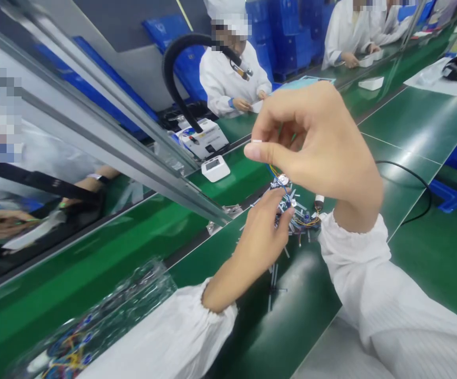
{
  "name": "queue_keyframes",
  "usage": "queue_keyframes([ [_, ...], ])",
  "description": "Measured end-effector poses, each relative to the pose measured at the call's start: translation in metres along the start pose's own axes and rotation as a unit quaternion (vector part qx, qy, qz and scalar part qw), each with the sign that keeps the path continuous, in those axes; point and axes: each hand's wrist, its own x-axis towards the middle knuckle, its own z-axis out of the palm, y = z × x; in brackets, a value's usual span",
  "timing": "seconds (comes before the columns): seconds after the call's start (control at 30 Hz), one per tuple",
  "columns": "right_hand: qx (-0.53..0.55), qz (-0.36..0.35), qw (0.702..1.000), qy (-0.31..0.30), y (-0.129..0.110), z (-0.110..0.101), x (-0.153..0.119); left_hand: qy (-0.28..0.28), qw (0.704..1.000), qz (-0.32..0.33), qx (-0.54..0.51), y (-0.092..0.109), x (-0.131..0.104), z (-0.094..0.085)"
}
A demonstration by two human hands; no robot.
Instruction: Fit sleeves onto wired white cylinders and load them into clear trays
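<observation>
My right hand [319, 145] is raised above the bench, thumb and forefinger pinched on a small white piece [257, 141], perhaps a connector. Thin blue and yellow wires [275, 171] show just below that thumb and run down toward the bench; where they begin is hidden. My left hand [262, 226] rests lower, its fingers curled at the edge of a loose pile of short grey strips [300, 215] and wires. A blue wire passes close to its thumb and forefinger. What lies inside those fingers is mostly hidden.
A clear plastic bag of wires [70, 350] lies at the lower left. An aluminium post [165, 173] slants across the left. Behind it stand a white machine with a black hose [207, 139] and a small display box [215, 168]. Co-workers in white sit opposite. A black cable [416, 181] curves right.
</observation>
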Motion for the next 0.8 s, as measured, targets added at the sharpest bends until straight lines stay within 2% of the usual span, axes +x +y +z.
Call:
queue_keyframes([
  [0.07,0.013,-0.003,1.0,0.007,0.003,-0.005,0.0,-0.041,0.999,0.008,-0.023,-0.003,0.013,0.003],
  [0.13,0.024,0.004,1.0,0.017,0.007,-0.01,0.0,-0.073,0.994,-0.014,-0.074,-0.007,0.022,0.004],
  [0.33,0.002,0.035,0.996,0.077,0.028,-0.027,0.0,-0.056,0.961,-0.113,-0.247,-0.014,0.023,0.005],
  [0.4,-0.011,0.036,0.995,0.088,0.036,-0.03,0.001,-0.074,0.948,-0.134,-0.28,-0.015,0.02,0.002],
  [0.57,-0.014,0.025,0.997,0.073,0.048,-0.032,0.003,-0.095,0.942,-0.151,-0.283,-0.017,0.014,-0.003],
  [0.8,0.004,0.002,0.999,0.039,0.033,-0.024,0.005,-0.065,0.958,-0.128,-0.25,-0.021,0.006,0.01],
])
